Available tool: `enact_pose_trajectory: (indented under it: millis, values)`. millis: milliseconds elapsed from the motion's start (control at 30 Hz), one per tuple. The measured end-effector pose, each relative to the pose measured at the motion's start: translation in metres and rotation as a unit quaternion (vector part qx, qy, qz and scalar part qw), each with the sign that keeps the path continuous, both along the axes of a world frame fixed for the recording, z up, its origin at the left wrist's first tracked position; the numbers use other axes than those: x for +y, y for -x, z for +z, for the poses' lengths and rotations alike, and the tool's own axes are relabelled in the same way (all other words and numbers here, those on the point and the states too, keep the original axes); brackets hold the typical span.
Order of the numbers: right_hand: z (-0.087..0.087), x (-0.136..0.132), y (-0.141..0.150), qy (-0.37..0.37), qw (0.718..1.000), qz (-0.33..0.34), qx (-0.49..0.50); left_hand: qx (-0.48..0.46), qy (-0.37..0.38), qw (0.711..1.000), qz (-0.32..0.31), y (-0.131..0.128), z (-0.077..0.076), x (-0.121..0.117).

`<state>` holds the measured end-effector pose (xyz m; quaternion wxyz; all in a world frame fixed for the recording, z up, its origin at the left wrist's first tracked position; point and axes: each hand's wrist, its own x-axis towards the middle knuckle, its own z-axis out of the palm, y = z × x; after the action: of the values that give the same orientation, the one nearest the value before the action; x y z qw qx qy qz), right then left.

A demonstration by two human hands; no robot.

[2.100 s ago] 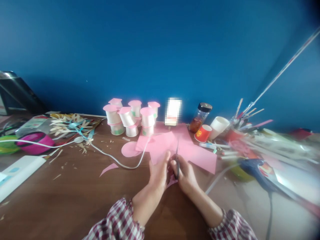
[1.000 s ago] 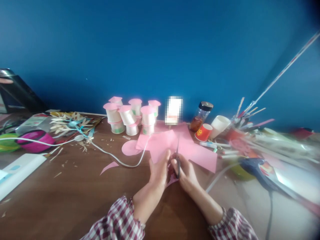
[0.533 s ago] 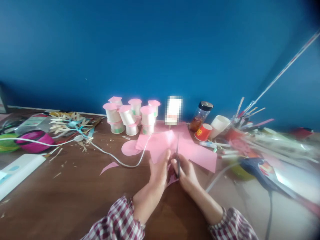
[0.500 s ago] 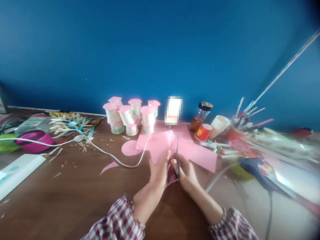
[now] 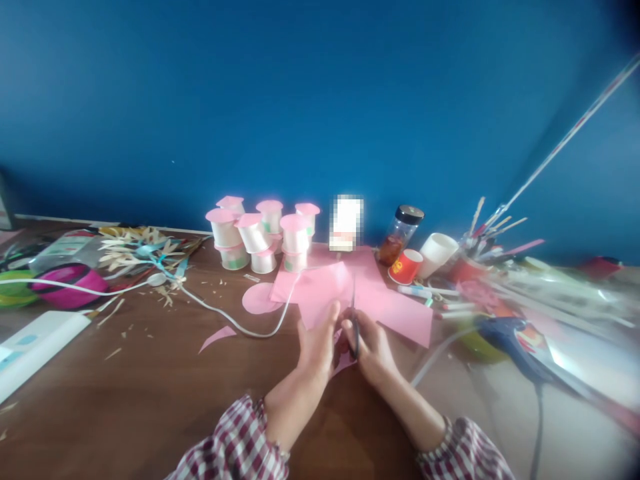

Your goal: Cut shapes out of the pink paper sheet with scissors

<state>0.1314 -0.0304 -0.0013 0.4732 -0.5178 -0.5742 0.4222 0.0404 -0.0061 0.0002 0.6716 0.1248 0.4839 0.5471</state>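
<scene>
My right hand [image 5: 373, 347] is closed around the dark handles of a pair of scissors [image 5: 355, 333], whose thin blades point away from me. Close beside it, my left hand [image 5: 317, 340] grips a sheet of pink paper [image 5: 320, 293], thumb on top. The blades lie along the right side of this sheet. Part of the paper curls below, between the hands, and the fingers underneath are hidden. Behind and to the right, more pink paper [image 5: 400, 313] lies flat on the table. A pink paper disc [image 5: 261, 298] and a curved pink offcut [image 5: 217, 338] lie to the left.
Several white paper cups [image 5: 253, 233] with pink tops stand stacked near the blue wall. A jar [image 5: 400, 233], a red cup [image 5: 407, 265] and a white cup [image 5: 437, 255] stand right of a pixelated screen. A white cable [image 5: 235, 323] crosses the left; a glue gun [image 5: 515, 340] lies right.
Both hands hold almost the same position, with the scissors and paper between them. The whole view has shifted very slightly.
</scene>
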Motion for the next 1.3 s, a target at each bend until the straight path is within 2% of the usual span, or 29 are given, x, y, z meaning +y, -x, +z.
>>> enact_pose_trajectory:
  millis: [167, 333, 433, 1000, 1300]
  values:
    - [0.000, 0.000, 0.000, -0.001, 1.000, -0.002, 0.000, 0.013, 0.030, 0.999, 0.002, 0.000, -0.002, 0.000]
    - [0.001, 0.000, -0.001, -0.004, 1.000, -0.004, -0.003, 0.017, 0.013, 1.000, 0.020, 0.000, -0.007, 0.002]
    - [0.000, 0.000, -0.002, -0.003, 1.000, -0.004, -0.003, 0.017, 0.001, 1.000, 0.010, 0.000, -0.006, 0.002]
    - [0.003, 0.000, -0.003, 0.014, 1.000, -0.007, 0.013, 0.014, -0.034, 0.999, 0.011, 0.001, 0.009, -0.001]
    - [0.005, 0.001, -0.004, -0.004, 1.000, -0.001, 0.001, 0.028, -0.016, 0.999, 0.022, 0.002, -0.004, 0.003]
